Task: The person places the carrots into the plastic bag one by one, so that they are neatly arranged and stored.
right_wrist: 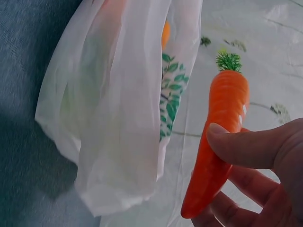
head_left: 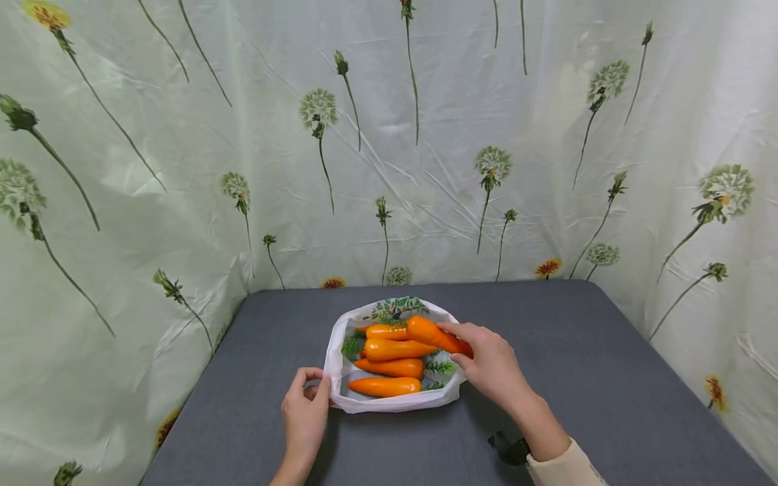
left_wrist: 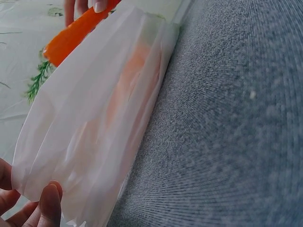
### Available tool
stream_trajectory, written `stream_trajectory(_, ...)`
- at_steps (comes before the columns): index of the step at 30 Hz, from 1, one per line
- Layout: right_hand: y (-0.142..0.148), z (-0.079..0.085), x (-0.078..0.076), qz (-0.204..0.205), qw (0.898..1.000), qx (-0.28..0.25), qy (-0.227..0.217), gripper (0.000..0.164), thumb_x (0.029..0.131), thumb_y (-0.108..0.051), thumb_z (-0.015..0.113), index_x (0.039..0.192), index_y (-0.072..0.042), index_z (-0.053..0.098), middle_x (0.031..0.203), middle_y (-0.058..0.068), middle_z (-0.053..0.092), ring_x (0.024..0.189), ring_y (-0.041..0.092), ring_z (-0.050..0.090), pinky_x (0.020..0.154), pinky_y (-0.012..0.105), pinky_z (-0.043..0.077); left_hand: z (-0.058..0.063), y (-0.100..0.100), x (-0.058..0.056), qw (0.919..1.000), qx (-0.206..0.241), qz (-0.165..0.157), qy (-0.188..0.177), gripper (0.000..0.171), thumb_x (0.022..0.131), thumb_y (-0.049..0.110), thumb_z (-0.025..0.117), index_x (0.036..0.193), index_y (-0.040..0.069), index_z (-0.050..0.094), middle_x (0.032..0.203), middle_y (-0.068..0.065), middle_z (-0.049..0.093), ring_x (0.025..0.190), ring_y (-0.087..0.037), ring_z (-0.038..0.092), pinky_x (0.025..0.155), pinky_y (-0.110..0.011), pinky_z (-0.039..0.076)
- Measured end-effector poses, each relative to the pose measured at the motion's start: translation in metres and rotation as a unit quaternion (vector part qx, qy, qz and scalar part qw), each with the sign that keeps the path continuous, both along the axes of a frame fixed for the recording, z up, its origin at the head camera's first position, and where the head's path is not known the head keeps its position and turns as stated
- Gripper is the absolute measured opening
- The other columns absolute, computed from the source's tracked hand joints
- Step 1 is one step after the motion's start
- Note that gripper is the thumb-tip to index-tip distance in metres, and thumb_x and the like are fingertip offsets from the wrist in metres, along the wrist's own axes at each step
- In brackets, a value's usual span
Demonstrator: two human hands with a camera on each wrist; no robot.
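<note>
A white plastic bag (head_left: 401, 404) with a green leaf print lies spread on the dark table, its mouth facing up. Several orange toy carrots (head_left: 389, 368) with green tops are inside it. At the bag's left edge, my left hand (head_left: 304, 415) pinches the plastic between thumb and fingers; the left wrist view shows the pinched rim of the bag (left_wrist: 90, 104). My right hand (head_left: 495, 368) grips another carrot (head_left: 433, 333) above the bag's right side. In the right wrist view, this carrot (right_wrist: 220, 123) has its leafy end up, with the thumb across its middle.
The grey-blue table (head_left: 583, 378) extends on both sides of the bag. Behind and beside it hangs a pale curtain (head_left: 437, 169) printed with dandelions. A dark strap (head_left: 509, 449) hangs by the right wrist, near a light sleeve (head_left: 565, 466).
</note>
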State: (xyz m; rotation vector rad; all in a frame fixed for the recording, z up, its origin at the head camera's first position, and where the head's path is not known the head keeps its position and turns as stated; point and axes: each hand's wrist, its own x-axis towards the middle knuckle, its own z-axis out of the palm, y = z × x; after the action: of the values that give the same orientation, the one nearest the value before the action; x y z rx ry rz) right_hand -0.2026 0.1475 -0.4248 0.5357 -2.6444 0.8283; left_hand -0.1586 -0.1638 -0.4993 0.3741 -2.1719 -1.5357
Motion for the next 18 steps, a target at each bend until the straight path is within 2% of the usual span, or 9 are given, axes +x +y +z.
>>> stream_trajectory(11, -0.027, -0.001, -0.002, 0.064, 0.994, 0.083, -0.004, 0.06, 0.077, 0.0, 0.083, 0.127, -0.029, 0.07, 0.119, -0.01, 0.069, 0.104, 0.014, 0.065, 0.079, 0.041, 0.057, 0.002, 0.0, 0.001, 1.0, 0.002, 0.0, 0.006, 0.008, 0.093, 0.009, 0.07, 0.098, 0.007, 0.064, 0.09, -0.013, 0.066, 0.057, -0.016, 0.061, 0.051, -0.025, 0.049)
stream_trajectory(18, -0.042, -0.003, -0.006, 0.103, 0.986, 0.134, -0.006, 0.057, 0.077, 0.001, 0.08, 0.126, -0.027, 0.071, 0.117, -0.01, 0.07, 0.103, 0.018, 0.065, 0.069, 0.038, 0.055, 0.002, -0.001, 0.001, 0.9999, 0.003, -0.001, 0.013, 0.008, 0.093, 0.009, 0.07, 0.098, 0.006, 0.064, 0.086, -0.013, 0.066, 0.056, -0.016, 0.062, 0.05, -0.025, 0.047)
